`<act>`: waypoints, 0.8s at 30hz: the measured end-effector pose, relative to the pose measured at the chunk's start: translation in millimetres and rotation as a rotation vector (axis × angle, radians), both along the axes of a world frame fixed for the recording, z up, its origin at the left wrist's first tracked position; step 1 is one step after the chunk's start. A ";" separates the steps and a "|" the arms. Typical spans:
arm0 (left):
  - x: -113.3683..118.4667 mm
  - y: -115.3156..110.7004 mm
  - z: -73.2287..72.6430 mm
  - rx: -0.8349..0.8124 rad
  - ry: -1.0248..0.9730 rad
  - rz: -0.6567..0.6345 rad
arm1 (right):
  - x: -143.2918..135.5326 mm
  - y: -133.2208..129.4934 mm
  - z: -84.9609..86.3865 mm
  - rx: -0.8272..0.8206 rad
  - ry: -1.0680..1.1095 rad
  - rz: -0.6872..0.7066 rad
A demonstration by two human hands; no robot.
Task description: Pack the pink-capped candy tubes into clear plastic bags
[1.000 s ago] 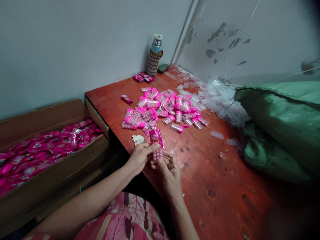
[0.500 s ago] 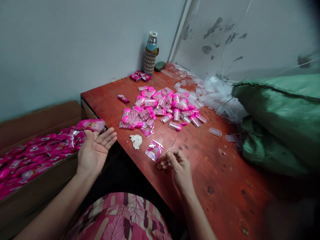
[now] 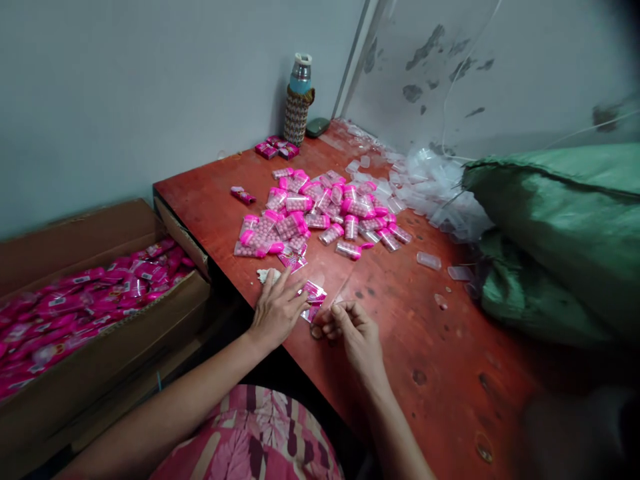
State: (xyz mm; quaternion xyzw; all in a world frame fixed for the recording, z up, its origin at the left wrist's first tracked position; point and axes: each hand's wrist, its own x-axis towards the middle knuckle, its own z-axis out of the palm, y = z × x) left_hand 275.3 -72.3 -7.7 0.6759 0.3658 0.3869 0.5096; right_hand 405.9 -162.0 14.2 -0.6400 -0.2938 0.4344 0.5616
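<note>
My left hand (image 3: 279, 308) is over the near edge of the red table (image 3: 430, 413), palm down with fingers spread, its fingertips at the pink printed labels (image 3: 314, 293). It partly covers a white lump (image 3: 265, 274). Just right of the labels, my right hand (image 3: 353, 327) has its thumb and fingers pressed together; whatever they pinch is too small to make out. Beyond both hands lies a pile of clear bottles with pink caps and pink beads (image 3: 293, 225). Another pink label (image 3: 294, 259) lies at the near side of that pile.
A cardboard box (image 3: 165, 310) of pink wrapped packs (image 3: 120, 287) stands at the left. Clear plastic pieces (image 3: 425, 180) and a green sack (image 3: 555, 247) are at the right. A bottle in a knitted cover (image 3: 297, 113) stands at the back.
My left hand has moved right from above the box to the labels and turned palm down. The pink pack near it has left it. My right hand has hardly moved.
</note>
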 end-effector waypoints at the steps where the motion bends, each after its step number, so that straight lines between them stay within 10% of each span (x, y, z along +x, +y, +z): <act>1: -0.8 -0.3 -0.2 0.019 0.010 -0.001 | 0.6 1.6 -1.9 0.008 -0.031 -0.009; 12: 0.6 -8.4 26.6 -0.070 -0.050 0.062 | -2.4 29.4 -1.9 0.180 0.140 -0.142; 16: 1.1 -2.4 27.0 -0.397 0.043 -0.041 | 0.5 28.4 0.2 0.231 0.101 -0.096; 20: 5.4 -2.6 27.0 -0.710 -0.039 -0.167 | 23.6 18.6 4.6 0.207 -0.146 0.027; 24: 6.6 -4.6 26.4 -0.862 -0.141 -0.062 | 97.9 -0.4 9.6 -0.013 -0.790 -0.222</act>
